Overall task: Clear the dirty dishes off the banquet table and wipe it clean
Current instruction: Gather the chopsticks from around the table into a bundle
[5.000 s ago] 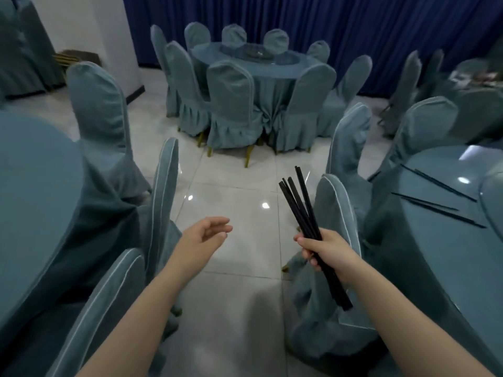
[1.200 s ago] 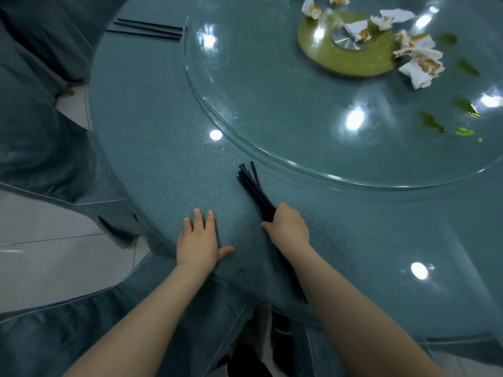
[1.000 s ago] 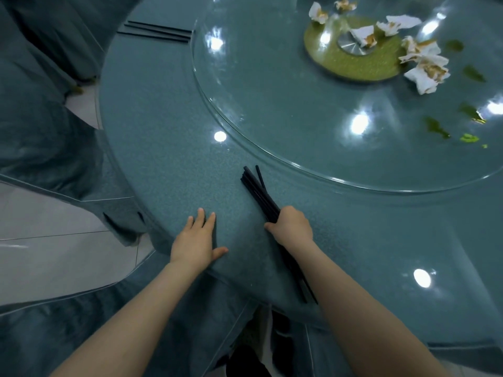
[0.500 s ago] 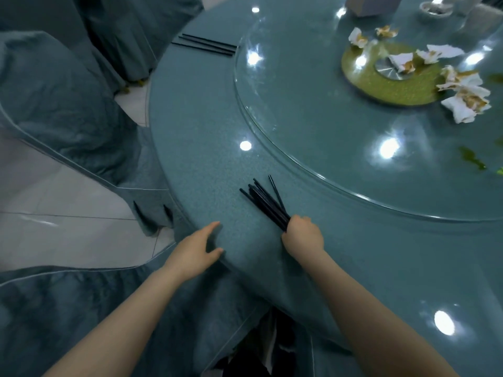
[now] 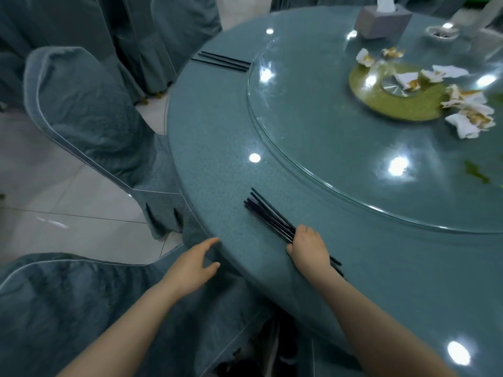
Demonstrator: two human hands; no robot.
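My right hand (image 5: 309,247) grips a bundle of black chopsticks (image 5: 268,217) that lies on the round teal banquet table (image 5: 217,148), tips pointing up and left. My left hand (image 5: 194,263) hovers with fingers relaxed just off the table's near edge, holding nothing. More black chopsticks (image 5: 221,61) lie at the table's far left edge. Crumpled dirty napkins (image 5: 469,115) are scattered on the glass turntable (image 5: 340,148) around its gold centre disc (image 5: 392,99).
Covered chairs stand on the left (image 5: 87,115) and right below me (image 5: 68,303). A grey tissue box (image 5: 382,19) and a small glass dish (image 5: 442,32) sit at the table's far side. Green food scraps (image 5: 476,174) lie on the turntable's right. Tiled floor (image 5: 54,205) shows at left.
My left hand has slid off the tabletop past the near edge. My right hand still holds the chopsticks on the table. The view has shifted so the table sits further right.
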